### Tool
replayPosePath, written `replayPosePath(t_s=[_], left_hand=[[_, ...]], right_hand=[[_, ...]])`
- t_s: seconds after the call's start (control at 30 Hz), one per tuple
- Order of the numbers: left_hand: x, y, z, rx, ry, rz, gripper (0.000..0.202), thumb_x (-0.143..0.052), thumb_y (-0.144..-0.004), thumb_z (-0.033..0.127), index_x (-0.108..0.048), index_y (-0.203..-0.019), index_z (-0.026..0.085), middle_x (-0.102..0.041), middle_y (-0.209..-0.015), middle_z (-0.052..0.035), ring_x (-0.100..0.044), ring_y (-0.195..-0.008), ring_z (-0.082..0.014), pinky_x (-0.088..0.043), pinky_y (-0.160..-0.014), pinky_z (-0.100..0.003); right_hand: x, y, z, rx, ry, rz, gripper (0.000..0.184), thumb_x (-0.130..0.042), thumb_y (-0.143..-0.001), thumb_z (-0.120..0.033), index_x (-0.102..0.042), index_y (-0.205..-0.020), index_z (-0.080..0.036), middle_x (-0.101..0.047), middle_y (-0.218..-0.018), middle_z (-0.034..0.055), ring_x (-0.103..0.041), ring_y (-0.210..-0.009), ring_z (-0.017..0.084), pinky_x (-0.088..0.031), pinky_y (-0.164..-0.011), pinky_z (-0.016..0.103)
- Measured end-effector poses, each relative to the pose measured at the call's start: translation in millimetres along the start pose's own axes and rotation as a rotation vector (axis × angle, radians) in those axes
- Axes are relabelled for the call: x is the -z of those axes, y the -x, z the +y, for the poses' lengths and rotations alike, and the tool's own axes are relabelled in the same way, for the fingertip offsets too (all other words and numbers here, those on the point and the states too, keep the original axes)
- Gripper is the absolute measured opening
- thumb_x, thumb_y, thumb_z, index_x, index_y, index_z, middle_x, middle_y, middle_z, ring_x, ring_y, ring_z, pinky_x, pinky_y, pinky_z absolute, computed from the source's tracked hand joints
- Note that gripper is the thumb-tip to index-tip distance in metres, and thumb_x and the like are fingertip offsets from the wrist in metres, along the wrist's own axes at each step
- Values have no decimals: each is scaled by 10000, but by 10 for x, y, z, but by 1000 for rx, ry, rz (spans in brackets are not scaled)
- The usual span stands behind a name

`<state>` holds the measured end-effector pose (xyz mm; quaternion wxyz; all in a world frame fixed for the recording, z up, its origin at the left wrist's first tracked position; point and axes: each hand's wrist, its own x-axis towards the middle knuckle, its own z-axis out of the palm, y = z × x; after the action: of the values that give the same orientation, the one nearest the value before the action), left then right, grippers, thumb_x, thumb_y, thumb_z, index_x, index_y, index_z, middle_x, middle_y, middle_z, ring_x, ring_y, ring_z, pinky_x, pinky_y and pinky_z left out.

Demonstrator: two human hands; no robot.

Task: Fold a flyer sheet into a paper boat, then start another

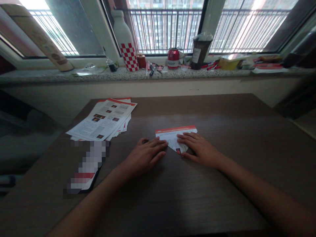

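A folded sheet of printed paper [170, 135] with a red band along its far edge lies on the dark wooden table. Its near side narrows to a point, and a small dark picture is printed there. My left hand [148, 153] rests palm down at the paper's left side, fingertips at its edge and fingers stretched out. Lying flat across the right part of the paper is my right hand [199, 148], its fingers spread. That hand hides the paper's right side. Neither hand grips anything.
A stack of printed sheets [103, 118] lies at the table's back left, with a blurred-out phone [90, 168] in front of it. On the windowsill stand a checkered bottle [128, 54], a red can [173, 59] and a dark drink cup [199, 52].
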<state>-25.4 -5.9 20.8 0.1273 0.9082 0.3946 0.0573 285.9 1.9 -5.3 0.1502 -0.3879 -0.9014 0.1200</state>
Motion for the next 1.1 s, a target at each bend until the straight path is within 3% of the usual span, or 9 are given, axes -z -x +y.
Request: replayPosePath(t_s=[0.27,0.47,0.67,0.87,1.1], left_hand=[[20,5,-37,2,-27,-23,417,-394,-1140,439,-522,-1530,363,-543,-1585,5,-423,-1500,-318,-231,-1197,-595],[-18,22,-16,-5,-53,3,443,-403,-1136,447,-487,-1558,341,-540,-1587,-21,-441,-1491,-313,-196,-1213,-601],[-11,26,45,5,-51,1,464,-397,-1134,458,-457,-1579,342,-537,-1589,-38,-503,-1442,-298,-270,-1188,-552],[-10,12,93,-17,-95,-4,422,-440,-1119,454,-517,-1531,403,-525,-1595,-26,-471,-1461,-344,-258,-1187,-618],[-66,11,90,-57,-72,13,464,-429,-1124,461,-490,-1561,318,-499,-1611,-49,-479,-1452,-296,-368,-1181,-472]], right_hand=[[1,6,5,0,-4,1,579,-610,-1011,-541,-517,-1535,-311,-511,-1614,44,-444,-1494,319,-390,-1215,593],[-2,6,2,4,14,-6,587,-595,-1018,-545,-507,-1542,-296,-502,-1620,53,-436,-1499,314,-377,-1224,586],[33,-17,-27,2,36,-15,577,-603,-1009,-541,-527,-1527,-297,-492,-1629,46,-445,-1486,331,-389,-1204,595],[62,-67,-61,-8,63,-22,521,-564,-1023,-575,-593,-1451,-280,-533,-1597,45,-485,-1442,338,-406,-1183,589],[30,-56,-58,-23,34,-2,555,-594,-1008,-574,-562,-1481,-285,-543,-1586,60,-467,-1457,332,-400,-1187,581]])
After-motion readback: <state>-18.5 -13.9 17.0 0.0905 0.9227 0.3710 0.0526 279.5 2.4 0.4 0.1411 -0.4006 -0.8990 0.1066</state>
